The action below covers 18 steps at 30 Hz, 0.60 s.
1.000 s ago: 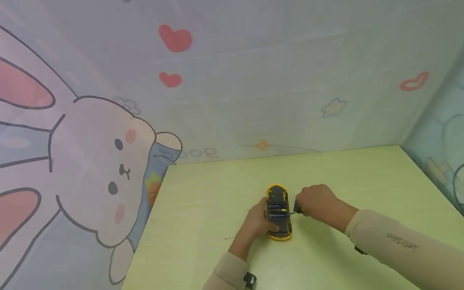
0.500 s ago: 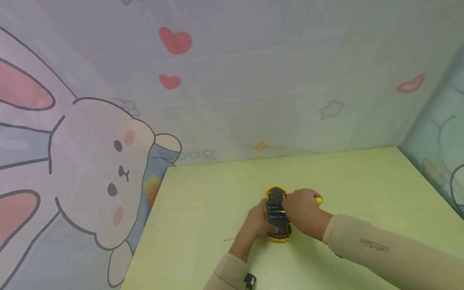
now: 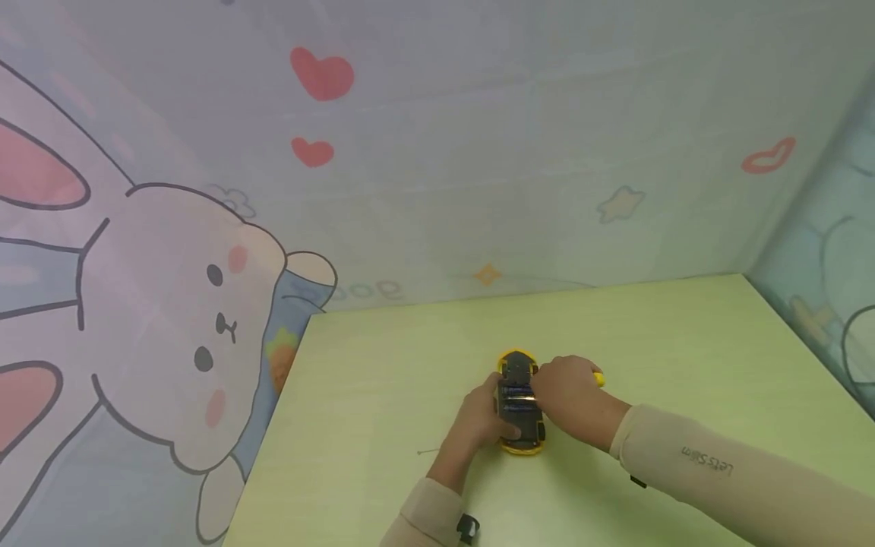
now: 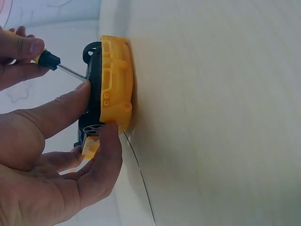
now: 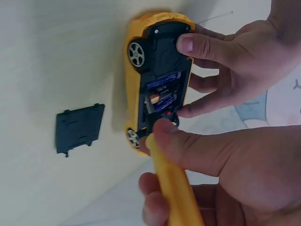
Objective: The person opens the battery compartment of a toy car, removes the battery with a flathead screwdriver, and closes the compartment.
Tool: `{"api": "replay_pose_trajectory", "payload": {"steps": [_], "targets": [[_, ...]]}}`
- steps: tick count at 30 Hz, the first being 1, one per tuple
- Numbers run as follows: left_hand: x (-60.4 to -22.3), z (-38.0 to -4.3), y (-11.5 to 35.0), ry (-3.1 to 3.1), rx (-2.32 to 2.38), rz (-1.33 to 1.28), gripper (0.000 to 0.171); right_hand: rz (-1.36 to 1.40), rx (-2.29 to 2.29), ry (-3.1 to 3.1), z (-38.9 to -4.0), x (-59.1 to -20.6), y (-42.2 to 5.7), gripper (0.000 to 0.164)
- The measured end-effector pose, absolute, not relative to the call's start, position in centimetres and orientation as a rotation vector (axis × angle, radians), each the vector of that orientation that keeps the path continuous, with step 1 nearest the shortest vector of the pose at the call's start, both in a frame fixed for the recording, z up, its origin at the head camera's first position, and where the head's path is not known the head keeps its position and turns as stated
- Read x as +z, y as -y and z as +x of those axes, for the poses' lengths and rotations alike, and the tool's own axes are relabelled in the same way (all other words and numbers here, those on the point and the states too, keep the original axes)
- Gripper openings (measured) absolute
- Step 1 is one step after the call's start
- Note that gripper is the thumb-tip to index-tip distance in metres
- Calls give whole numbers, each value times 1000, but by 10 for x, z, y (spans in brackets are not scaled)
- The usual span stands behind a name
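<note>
Yellow plastic forms the body of a toy car with a black underside (image 4: 113, 87), lying upside down on the pale surface (image 3: 383, 365) between the hands, seemingly so its recess of blue-wrapped batteries (image 5: 164, 89) faces up. The left hand (image 3: 481, 415) grips it, thumb on the underside, probably to steady it. The right hand (image 3: 567, 391) grasps a yellow-handled, metal-shafted screwdriver (image 5: 173, 186), slanted perhaps so its tip enters the recess. On the right hand's side, a flat black plastic cover (image 5: 80, 128) lies apart from the car.
</note>
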<state>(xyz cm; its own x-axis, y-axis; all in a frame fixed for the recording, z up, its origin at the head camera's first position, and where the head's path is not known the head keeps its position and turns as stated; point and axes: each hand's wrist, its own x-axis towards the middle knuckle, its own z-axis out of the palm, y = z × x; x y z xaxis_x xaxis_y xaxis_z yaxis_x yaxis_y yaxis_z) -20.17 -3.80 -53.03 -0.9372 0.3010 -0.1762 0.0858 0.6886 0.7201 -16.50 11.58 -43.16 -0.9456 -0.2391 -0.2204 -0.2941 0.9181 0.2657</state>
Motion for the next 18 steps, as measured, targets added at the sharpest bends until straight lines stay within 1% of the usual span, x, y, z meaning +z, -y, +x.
{"api": "replay_pose_trajectory", "payload": {"steps": [1,2,5,8,11,14,15,18], "targets": [[-530,-202,37,-2619,1102,310,97,-431,405,-2911,-166,-433,-122,13],[-530,-202,37,-2616,1106,313,97,-466,376,-2932,-167,-435,-129,14],[-530,-202,37,-2615,1119,311,97,-585,290,-2995,-170,-439,-146,22],[-530,-204,38,-2609,1129,298,99,-632,148,-3003,-173,-444,-163,27],[-532,-205,39,-2604,1130,276,99,-602,-70,-2924,-177,-455,-180,19],[-534,-205,39,-2600,1131,264,99,-582,-269,-2840,-178,-472,-198,4],[-534,-205,39,-2599,1136,264,99,-588,-323,-2817,-178,-478,-203,6],[-535,-203,39,-2596,1145,260,99,-639,-449,-2794,-177,-495,-216,26]]}}
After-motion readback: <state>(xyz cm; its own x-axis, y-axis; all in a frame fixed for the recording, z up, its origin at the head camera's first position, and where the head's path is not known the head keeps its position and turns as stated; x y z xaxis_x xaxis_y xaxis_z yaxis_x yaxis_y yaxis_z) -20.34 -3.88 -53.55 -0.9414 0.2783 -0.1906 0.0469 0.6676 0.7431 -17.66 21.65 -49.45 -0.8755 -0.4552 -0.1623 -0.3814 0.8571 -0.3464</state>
